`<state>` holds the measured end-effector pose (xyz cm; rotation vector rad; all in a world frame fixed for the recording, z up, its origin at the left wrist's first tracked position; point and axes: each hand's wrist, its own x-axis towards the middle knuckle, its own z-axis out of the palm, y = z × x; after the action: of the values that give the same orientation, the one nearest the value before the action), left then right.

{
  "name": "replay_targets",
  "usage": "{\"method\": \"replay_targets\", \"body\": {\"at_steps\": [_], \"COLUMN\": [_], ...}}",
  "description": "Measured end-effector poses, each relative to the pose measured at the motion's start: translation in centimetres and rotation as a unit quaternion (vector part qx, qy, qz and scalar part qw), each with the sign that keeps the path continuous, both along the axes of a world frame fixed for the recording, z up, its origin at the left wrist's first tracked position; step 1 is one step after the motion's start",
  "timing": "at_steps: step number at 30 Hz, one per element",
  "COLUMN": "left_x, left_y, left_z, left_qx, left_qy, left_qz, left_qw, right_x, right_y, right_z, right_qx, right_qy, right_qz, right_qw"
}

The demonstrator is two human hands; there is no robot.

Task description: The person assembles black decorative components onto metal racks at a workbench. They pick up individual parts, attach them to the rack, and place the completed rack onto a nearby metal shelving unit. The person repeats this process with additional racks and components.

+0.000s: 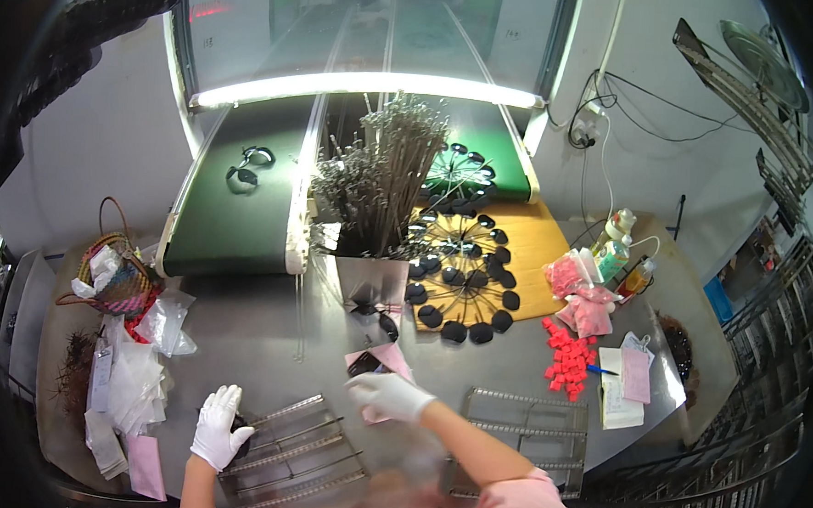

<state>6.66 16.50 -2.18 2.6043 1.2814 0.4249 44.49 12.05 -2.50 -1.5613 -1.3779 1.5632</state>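
My left hand (221,428), in a white glove, lies at the left edge of a metal slotted rack (299,455) with its fingers stretched out. A small dark piece (243,435) shows beside its palm, partly hidden by the hand. My right hand (392,398), also gloved, is over the table beside a pink sheet (390,356). Its fingers point left and are slightly blurred, so whether they hold anything is unclear. On the pink sheet rests a dark, glossy piece (364,364). Just beyond it are dark oval pieces (386,327) at the foot of a metal holder (373,280).
A bundle of thin metal rods (383,179) stands upright behind the holder. Black ovals on rods (465,275) cover a yellow board (531,251). A green conveyor (243,218) is at left, near a basket (116,271). Red blocks (566,359) and a second rack (526,435) are right.
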Motion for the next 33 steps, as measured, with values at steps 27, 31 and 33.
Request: {"method": "replay_targets", "body": {"at_steps": [27,31,33], "left_x": [39.1,39.3,39.4], "left_y": [-10.1,-9.0,-8.6], "left_z": [-10.7,-10.9,-11.0], "left_qx": [-0.132,-0.138,-0.141], "left_qy": [-0.031,-0.031,-0.03], "left_qz": [-0.392,-0.391,-0.39], "left_qw": [0.91,0.91,0.909], "right_x": [38.0,38.6,38.6], "right_y": [35.5,37.9,38.2], "right_z": [-7.0,-8.3,-8.8], "right_qx": [0.158,0.146,0.17], "right_qy": [-0.544,-0.521,-0.441], "right_qz": [-0.19,-0.197,-0.301], "right_qw": [0.802,0.817,0.828]}}
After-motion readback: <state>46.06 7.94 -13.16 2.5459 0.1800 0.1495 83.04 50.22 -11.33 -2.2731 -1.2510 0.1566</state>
